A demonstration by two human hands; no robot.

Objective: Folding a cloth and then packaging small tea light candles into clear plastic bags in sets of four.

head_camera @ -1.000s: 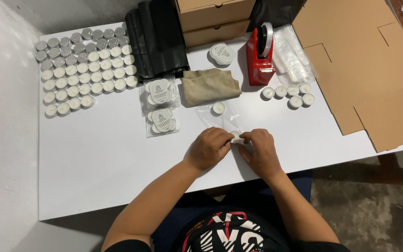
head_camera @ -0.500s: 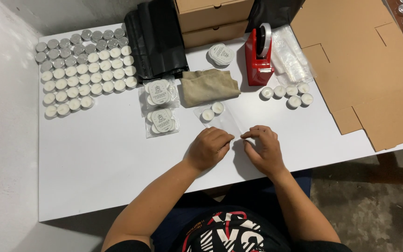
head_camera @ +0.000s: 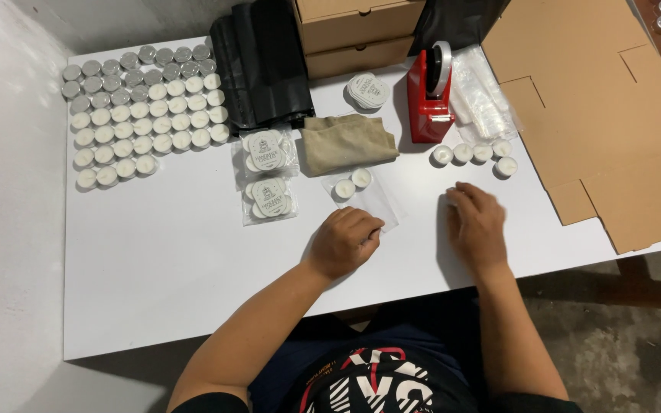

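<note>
Rightward goes the right hand [head_camera: 477, 224], away from the clear bag [head_camera: 365, 196] it was working at a moment ago, and one tealight is gone from the loose group by the tape dispenser [head_camera: 431, 93]. That hand sits palm-down on the white counter [head_camera: 177, 260], fingers curled; something pale shows at the fingertips, but I cannot tell whether they grip it. Just beyond it lie the four loose tealights [head_camera: 472, 155], near but not touching. The left hand [head_camera: 343, 242] holds position, fingers pinched closed on the near edge of the clear bag. Two tealights [head_camera: 352, 184] lie side by side inside the bag at its far end, just below the tan cloth [head_camera: 346, 142]. Left of the bag sit two sealed packs [head_camera: 266, 174], and far left, rows of tealights [head_camera: 141, 115].
</note>
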